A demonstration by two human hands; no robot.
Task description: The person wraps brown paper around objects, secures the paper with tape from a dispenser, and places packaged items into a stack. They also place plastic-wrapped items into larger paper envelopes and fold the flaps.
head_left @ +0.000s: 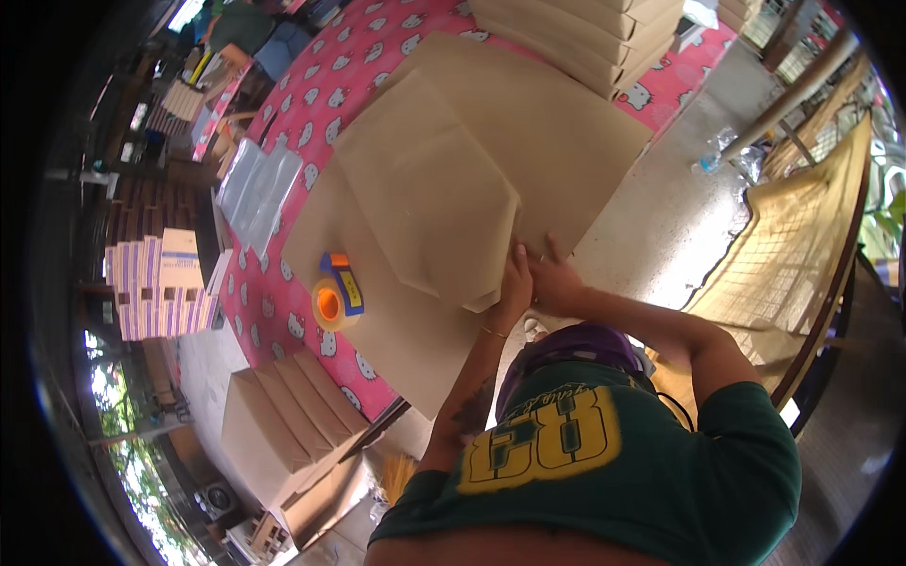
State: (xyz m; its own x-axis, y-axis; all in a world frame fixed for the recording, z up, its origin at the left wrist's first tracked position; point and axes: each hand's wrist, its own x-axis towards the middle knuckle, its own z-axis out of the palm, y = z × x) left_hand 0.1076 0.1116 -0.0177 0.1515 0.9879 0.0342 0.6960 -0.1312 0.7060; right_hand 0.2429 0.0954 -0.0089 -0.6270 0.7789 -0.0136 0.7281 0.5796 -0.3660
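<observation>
Striped boxes: far left I've got a stack of pale boxes with purple stripes, well away from my hands.
Co-worker: up past the boxes there's another person, dark top and jeans, at the far end of the table.
Clear plastic: a few see-through sheets lying by the left edge of the table.
Brown bundles: lower left, big brown paper-covered packages lined up side by side, below table level.
Tablecloth: bright pink with white cartoon cats, yeah, it's loud.
Tape: roll in a blue dispenser with an orange core, sitting on the left part of my big sheet.
Big sheet: plain brown paper spread over the middle of the table, under pretty much everything I'm doing.
Folded paper: a many-sided piece of brown paper lying flat on the big sheet, its near corner just beside my hands.
Left hand: mine, fingers close together at the folded paper's right edge; can't tell if they're pinching it.
Right hand: mine too, right up against the left, one finger stuck out apart from the rest; can't tell about any grip.
Brown stack: flat brown boxes piled at the table's far side.
Bottle: clear plastic one on the floor, off right.
Mesh: yellowish panel, far right.
</observation>
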